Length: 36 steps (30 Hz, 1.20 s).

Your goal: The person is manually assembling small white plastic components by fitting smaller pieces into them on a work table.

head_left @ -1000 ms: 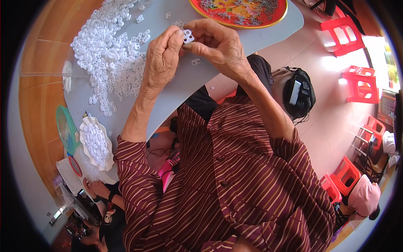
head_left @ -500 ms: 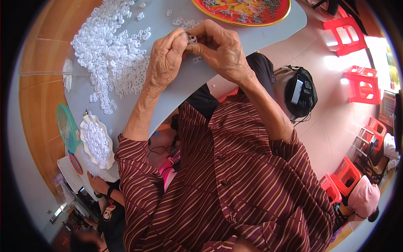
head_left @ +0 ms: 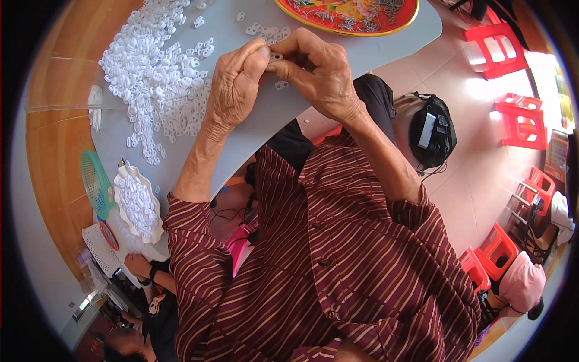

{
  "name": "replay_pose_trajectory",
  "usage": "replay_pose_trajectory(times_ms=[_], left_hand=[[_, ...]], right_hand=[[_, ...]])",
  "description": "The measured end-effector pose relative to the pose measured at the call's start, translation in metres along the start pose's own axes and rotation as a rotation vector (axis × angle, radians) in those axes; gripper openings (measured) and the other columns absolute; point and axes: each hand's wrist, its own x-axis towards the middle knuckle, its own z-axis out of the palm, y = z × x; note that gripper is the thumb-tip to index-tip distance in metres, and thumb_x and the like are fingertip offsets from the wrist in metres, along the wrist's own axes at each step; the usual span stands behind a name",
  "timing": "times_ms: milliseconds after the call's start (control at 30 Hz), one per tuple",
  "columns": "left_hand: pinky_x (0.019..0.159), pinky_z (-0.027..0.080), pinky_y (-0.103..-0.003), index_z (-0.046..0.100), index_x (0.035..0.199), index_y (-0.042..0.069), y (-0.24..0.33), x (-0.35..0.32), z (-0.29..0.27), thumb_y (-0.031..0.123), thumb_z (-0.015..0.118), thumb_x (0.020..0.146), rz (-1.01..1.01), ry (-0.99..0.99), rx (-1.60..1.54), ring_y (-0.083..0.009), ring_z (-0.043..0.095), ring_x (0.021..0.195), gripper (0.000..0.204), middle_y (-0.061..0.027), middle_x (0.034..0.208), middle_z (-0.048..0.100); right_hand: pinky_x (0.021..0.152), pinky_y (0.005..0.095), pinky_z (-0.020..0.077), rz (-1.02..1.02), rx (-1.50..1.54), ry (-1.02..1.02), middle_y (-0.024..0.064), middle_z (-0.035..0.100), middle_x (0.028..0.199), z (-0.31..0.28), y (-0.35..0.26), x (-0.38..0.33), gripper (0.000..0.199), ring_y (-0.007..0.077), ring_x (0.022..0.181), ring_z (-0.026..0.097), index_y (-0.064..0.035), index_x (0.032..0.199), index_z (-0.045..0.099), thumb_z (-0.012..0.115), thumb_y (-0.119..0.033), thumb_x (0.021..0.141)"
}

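Between my two hands, over the table's near edge, is a small white plastic piece (head_left: 276,57) with a dark hole in it. My left hand (head_left: 237,81) is closed, its thumb and bent finger pressed on the piece's left side. My right hand (head_left: 318,72) pinches it from the right with thumb and forefinger. Fingers hide most of the piece. A few similar white pieces (head_left: 268,31) lie just beyond my hands. To the left spreads a big heap of white plastic pieces (head_left: 145,72), thinning toward my left forearm.
A red flowered tray (head_left: 362,31) holding small grey metal parts stands at the far edge. A scalloped white dish (head_left: 154,228) of white pieces and a green mesh basket (head_left: 95,184) are at left. A co-worker's hand (head_left: 137,265) rests nearby. A black bag (head_left: 433,133) and red stools (head_left: 494,51) stand right.
The piece between my fingers has turned slightly and shows less. My hands stay in nearly the same place. The co-worker's hand at lower left has shifted and curled.
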Motion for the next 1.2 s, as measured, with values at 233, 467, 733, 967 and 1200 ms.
replay_pose_trajectory(times_ms=[233, 467, 733, 967, 1200], left_hand=[[0.054, 0.035, -0.029, 0.048, 0.082, -0.001, 0.005, 0.003, -0.002, 0.021, 0.046, 0.095, 0.033, 0.016, 0.039, -0.0128, 0.036, 0.059, 0.026, -0.0072, 0.062, 0.039], [0.053, 0.038, -0.028, 0.049, 0.084, 0.001, 0.0, -0.001, -0.007, 0.017, 0.047, 0.094, 0.087, -0.024, 0.043, -0.0128, 0.04, 0.057, 0.02, -0.0053, 0.063, 0.042], [0.053, 0.04, -0.029, 0.05, 0.086, 0.001, 0.003, -0.02, -0.005, 0.011, 0.051, 0.092, 0.08, 0.07, 0.057, -0.0138, 0.045, 0.056, 0.012, -0.0068, 0.062, 0.046], [0.056, 0.04, -0.026, 0.055, 0.084, -0.001, -0.002, -0.045, -0.002, 0.014, 0.054, 0.089, 0.057, -0.004, -0.142, -0.0106, 0.048, 0.061, 0.016, -0.0037, 0.067, 0.052], [0.057, 0.04, -0.026, 0.055, 0.083, -0.001, -0.008, -0.039, 0.006, 0.014, 0.055, 0.088, 0.099, -0.002, -0.213, -0.0119, 0.047, 0.06, 0.016, -0.0065, 0.068, 0.051]], right_hand=[[0.061, 0.0237, 0.0496, 0.17, 0.192, -0.045, 0.0067, 0.063, 0.074, -0.004, -0.004, 0.002, 0.019, 0.0093, 0.067, 0.059, 0.002, 0.097, 0.06, 0.067, -0.008, 0.083], [0.065, 0.0232, 0.049, 0.211, 0.186, -0.07, 0.006, 0.064, 0.077, -0.006, -0.001, 0.007, 0.017, 0.0078, 0.07, 0.059, 0.0024, 0.1, 0.062, 0.063, -0.006, 0.085], [0.064, 0.0209, 0.0478, 0.366, 0.404, -0.211, 0.0018, 0.063, 0.082, -0.01, -0.004, 0.01, 0.015, 0.006, 0.072, 0.057, 0.0025, 0.1, 0.06, 0.06, -0.004, 0.086], [0.062, 0.0225, 0.045, 0.116, 0.032, -0.109, 0.0028, 0.062, 0.073, -0.027, -0.013, 0.135, 0.013, 0.0076, 0.066, 0.056, 0.003, 0.083, 0.062, 0.057, -0.008, 0.086], [0.051, 0.0265, 0.0466, 0.241, -0.151, -0.004, 0.0027, 0.06, 0.066, -0.011, 0.025, 0.221, 0.019, 0.0093, 0.057, 0.055, 0.0024, 0.082, 0.066, 0.059, -0.015, 0.085]])
